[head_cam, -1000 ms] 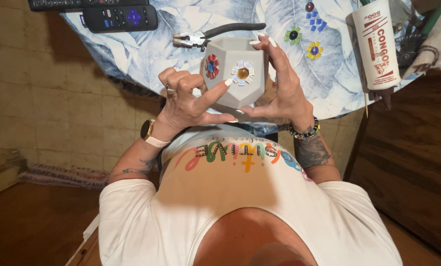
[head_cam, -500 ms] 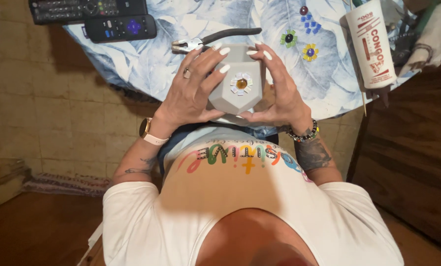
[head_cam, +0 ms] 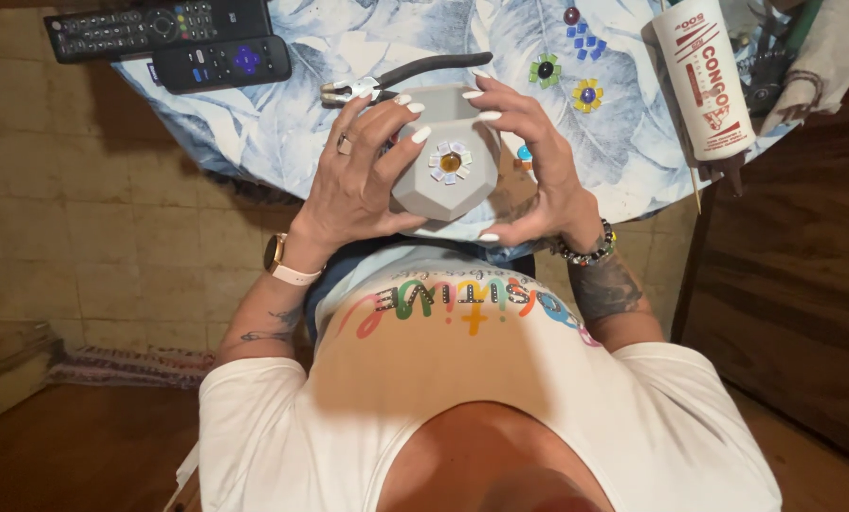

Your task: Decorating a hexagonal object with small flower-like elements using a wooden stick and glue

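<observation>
Over a leaf-print tablecloth [head_cam: 282, 123], the left hand [head_cam: 353, 185] and right hand [head_cam: 533, 161] grip a grey faceted pot [head_cam: 443, 194] with a mosaic flower [head_cam: 450, 162], pliers [head_cam: 396, 81] just behind.

obstacles: pliers [head_cam: 401, 78] at 12 o'clock just beyond the grey faceted pot [head_cam: 448, 166] | two remotes [head_cam: 173, 38] at 10 o'clock | white glue tube [head_cam: 704, 76] at 2 o'clock | mosaic flowers [head_cam: 566, 81] at 1 o'clock | free: bare bench [head_cam: 282, 123] cloth between remotes and pliers, and between flowers and tube
</observation>
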